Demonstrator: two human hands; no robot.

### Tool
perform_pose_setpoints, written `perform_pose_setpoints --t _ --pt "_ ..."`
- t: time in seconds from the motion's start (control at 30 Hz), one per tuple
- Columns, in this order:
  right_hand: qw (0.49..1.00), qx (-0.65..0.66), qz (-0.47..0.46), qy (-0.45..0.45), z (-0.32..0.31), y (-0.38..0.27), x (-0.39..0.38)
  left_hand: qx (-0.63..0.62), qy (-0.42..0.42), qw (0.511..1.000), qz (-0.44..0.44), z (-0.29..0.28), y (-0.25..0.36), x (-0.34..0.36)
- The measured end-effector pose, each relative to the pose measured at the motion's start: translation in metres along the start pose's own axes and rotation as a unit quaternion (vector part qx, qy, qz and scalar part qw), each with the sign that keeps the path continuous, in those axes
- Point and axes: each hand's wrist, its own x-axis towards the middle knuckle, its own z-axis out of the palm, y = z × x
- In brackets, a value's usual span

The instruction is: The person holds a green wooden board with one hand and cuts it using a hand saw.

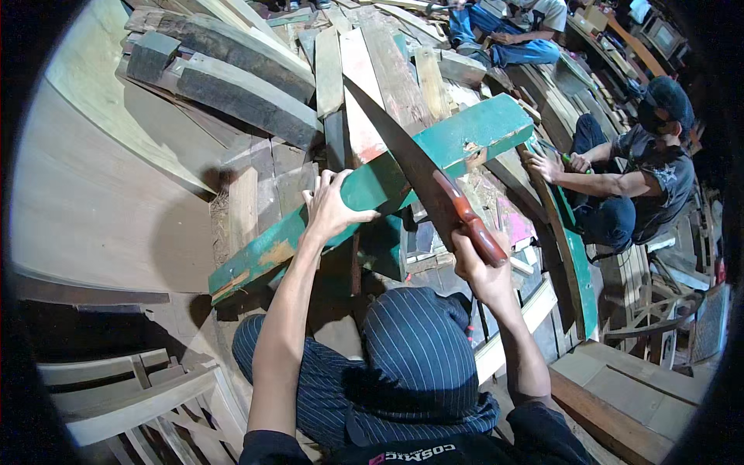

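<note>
A green-painted wooden beam (pixel 474 130) lies slantwise in front of me, rising from lower left to upper right, with paint chipped off in spots. My left hand (pixel 335 208) rests on its top, thumb stretched along it and fingers over the far edge. My right hand (pixel 482 267) is wrapped round the reddish-brown wooden handle of a handsaw (pixel 394 143). The saw's long dark blade crosses over the beam, its tip pointing away to the upper left. Whether the teeth touch the wood cannot be made out. Under the beam stands a green block (pixel 384 246), partly hidden.
Dark curved timbers (pixel 240 97) are stacked at the far left, beside a large pale wooden panel (pixel 101 201). A co-worker (pixel 635 174) sits at the right by a long green board (pixel 570 260). Another person (pixel 511 35) sits farther back. Loose planks cover the floor.
</note>
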Motion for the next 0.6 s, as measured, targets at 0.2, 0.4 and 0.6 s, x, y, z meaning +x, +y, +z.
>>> perform_pose_setpoints --t 0.2,0.4,0.6 --pt "0.997 -0.045 -0.058 0.031 -0.017 -0.019 -0.1 0.027 0.038 0.999 0.009 -0.006 -0.006 0.003" --pt "0.997 -0.015 0.069 -0.012 -0.028 -0.026 -0.106 0.045 0.048 0.998 0.005 0.004 -0.007 -0.011" --pt "0.967 -0.112 -0.212 0.088 -0.001 0.0 -0.052 0.018 0.028 0.999 0.017 0.006 -0.001 -0.006"
